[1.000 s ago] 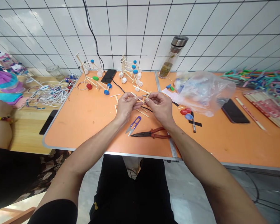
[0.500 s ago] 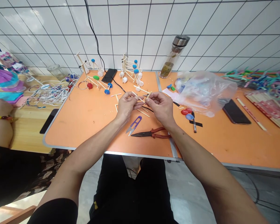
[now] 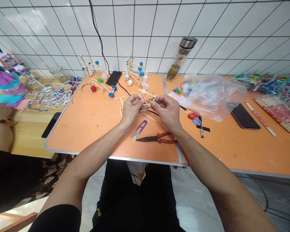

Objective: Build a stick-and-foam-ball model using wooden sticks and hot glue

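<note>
My left hand (image 3: 132, 109) pinches a thin wooden stick (image 3: 147, 102) between thumb and fingers. A second thin stick (image 3: 155, 97) is pinched in my right hand (image 3: 167, 110), and the two sticks come close together between my fingertips; whether they are joined, I cannot tell. Below my hands lie purple thread snips (image 3: 140, 129) and red-handled long-nose pliers (image 3: 157, 138). Several loose sticks (image 3: 148, 117) rest on the orange table (image 3: 91, 129) under and left of my fingers. Behind them stand stick models with coloured caps, one (image 3: 135, 73) at centre and another (image 3: 94, 79) farther left.
A glass tea bottle (image 3: 176, 64) stands by the tiled wall. On the right are a plastic bag (image 3: 212, 93), bottle caps (image 3: 193, 116), a marker (image 3: 201, 129) and a phone (image 3: 245, 116). At far left, a person's arm (image 3: 1, 129) rests beside a heap of cords (image 3: 53, 98).
Almost nothing differs; the view has shifted very slightly. Both hands keep their pinch on the sticks in the same place.
</note>
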### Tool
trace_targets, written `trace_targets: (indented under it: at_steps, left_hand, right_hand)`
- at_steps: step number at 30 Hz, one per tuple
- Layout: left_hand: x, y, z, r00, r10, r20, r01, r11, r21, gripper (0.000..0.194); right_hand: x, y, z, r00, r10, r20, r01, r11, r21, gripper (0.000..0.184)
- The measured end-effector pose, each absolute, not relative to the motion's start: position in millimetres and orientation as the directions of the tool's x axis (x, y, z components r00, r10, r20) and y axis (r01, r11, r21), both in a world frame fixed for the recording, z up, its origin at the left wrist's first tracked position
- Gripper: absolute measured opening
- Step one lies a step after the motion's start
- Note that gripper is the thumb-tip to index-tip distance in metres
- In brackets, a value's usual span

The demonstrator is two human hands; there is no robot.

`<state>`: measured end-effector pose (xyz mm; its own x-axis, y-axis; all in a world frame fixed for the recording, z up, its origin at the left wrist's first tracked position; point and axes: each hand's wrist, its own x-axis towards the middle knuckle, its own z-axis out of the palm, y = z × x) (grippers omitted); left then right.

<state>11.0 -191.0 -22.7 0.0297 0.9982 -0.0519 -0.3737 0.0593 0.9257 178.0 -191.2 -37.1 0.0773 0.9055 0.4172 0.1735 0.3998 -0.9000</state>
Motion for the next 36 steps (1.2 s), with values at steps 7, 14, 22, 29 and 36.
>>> trace_targets:
  at_steps: [7, 14, 22, 29, 36]
  left_hand:
    - [11.5, -191.3, -22.5, 0.024, 0.998, -0.05, -0.378, 0.055, 0.924, 0.025]
    - [11.4, -191.4, -22.4, 0.023, 0.998, -0.056, -0.365, 0.061, 0.929, 0.025]
    - [11.1, -192.1, -21.1, 0.027, 0.998, -0.055, -0.374, 0.061, 0.925, 0.026]
    - [11.2, -192.5, -21.0, 0.027, 0.998, -0.057, -0.369, 0.063, 0.927, 0.029]
    - [11.0, -190.9, -22.4, 0.032, 0.998, -0.05, -0.368, 0.059, 0.928, 0.024]
  right_hand:
    - [177.7, -190.6, -37.6, 0.086, 0.903, 0.42, 0.164, 0.403, -0.9, 0.035]
    - [177.5, -192.1, -35.4, 0.082, 0.902, 0.425, 0.188, 0.405, -0.895, 0.031]
    - [178.0, -191.9, -36.5, 0.073, 0.906, 0.416, 0.177, 0.399, -0.9, 0.033]
    - [177.6, -192.7, -35.1, 0.077, 0.905, 0.419, 0.174, 0.402, -0.899, 0.032]
    - [177.3, -191.6, -36.4, 0.085, 0.904, 0.418, 0.168, 0.401, -0.901, 0.035]
